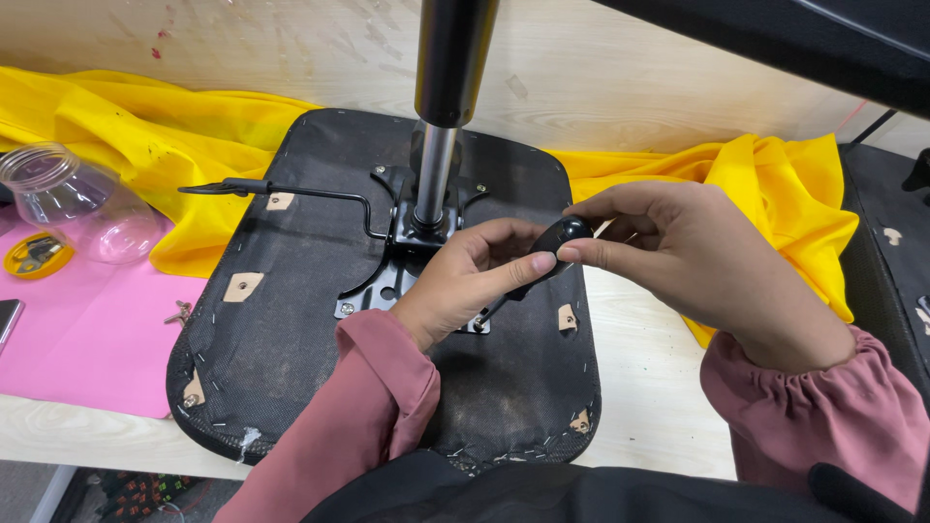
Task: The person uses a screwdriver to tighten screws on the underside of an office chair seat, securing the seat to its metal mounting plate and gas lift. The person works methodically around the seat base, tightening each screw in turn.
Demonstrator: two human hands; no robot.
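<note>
Even, bright indoor light is falling from above and washing the whole frame, leaving almost no deep shade. Soft, short shadows are sitting under the left hand [465, 281] and right hand [697, 261] at centre. The yellow cloth [174, 145] across the upper part is glowing strongly — nearly oversaturated. A glint is running down the chrome column [433, 174] at top centre, and faint reflections are showing on the clear plastic jar [77, 199] at the left edge. Focus is holding sharp at centre; the dark shapes along the bottom edge and upper right corner are blurring — lines are bowing slightly toward the edges.
</note>
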